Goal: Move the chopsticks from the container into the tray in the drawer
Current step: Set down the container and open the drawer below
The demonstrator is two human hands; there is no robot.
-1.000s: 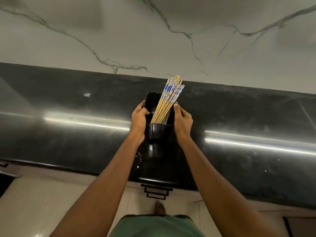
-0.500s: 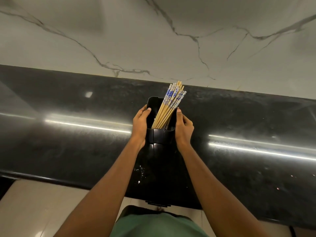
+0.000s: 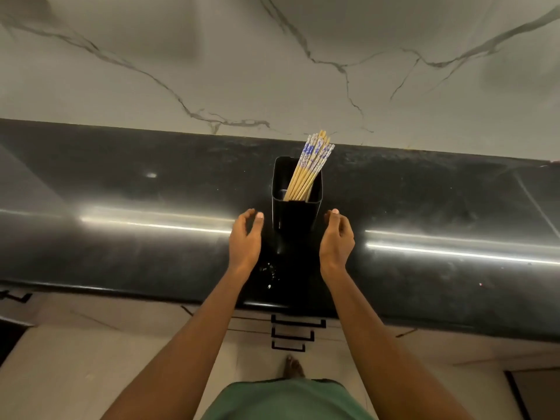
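A tall black container (image 3: 295, 218) stands upright on the black countertop (image 3: 121, 247). Several wooden chopsticks (image 3: 307, 169) with blue-and-white patterned tops lean to the right inside it and stick out above its rim. My left hand (image 3: 245, 241) hovers just left of the container, fingers apart, holding nothing. On the container's other side my right hand (image 3: 338, 237) is also off it, loosely curled and empty. No drawer stands open and no tray is in view.
Three black drawer handles (image 3: 295, 334) are stacked on the pale cabinet front below the counter edge. A white marble backsplash (image 3: 272, 62) rises behind the counter. Another handle (image 3: 15, 297) shows at far left. My foot (image 3: 292, 366) is on the floor.
Both hands held the container's sides before; now they have let go and drawn back toward me. The container stands alone on the counter.
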